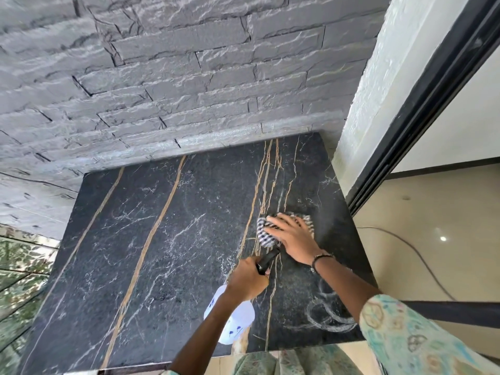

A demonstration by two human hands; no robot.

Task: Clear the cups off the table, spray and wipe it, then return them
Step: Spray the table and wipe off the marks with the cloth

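Head-camera view, so tell me: why is your right hand [290,235] lying flat like that?

— Because I'm wiping. My fingers are straight and slightly fanned, pressing the checked cloth [266,234] down onto the black marble table [162,239] near its right edge. A flat palm spreads the pressure, so more of the bunched cloth meets the stone at once.

— And the left hand [247,280]?

— My fingers are curled round the neck of the spray bottle [231,318]. Its black nozzle [267,259] points toward the cloth, almost touching it, and the white body hangs below my wrist over the near part of the table. I'd say I hold it close so I can wet the patch right where the cloth works.

— Is a finger on the trigger?

— I can't tell; my knuckles hide it.

— Where are the cups?

— None show anywhere on the table, so I judge they've been cleared away. Where they stand is out of view.

— What about those pale rings [331,309] near your right forearm?

— They look like marks left by cup bases, close to the near right corner. I judge that patch is not yet wiped, so the cups shouldn't return yet.
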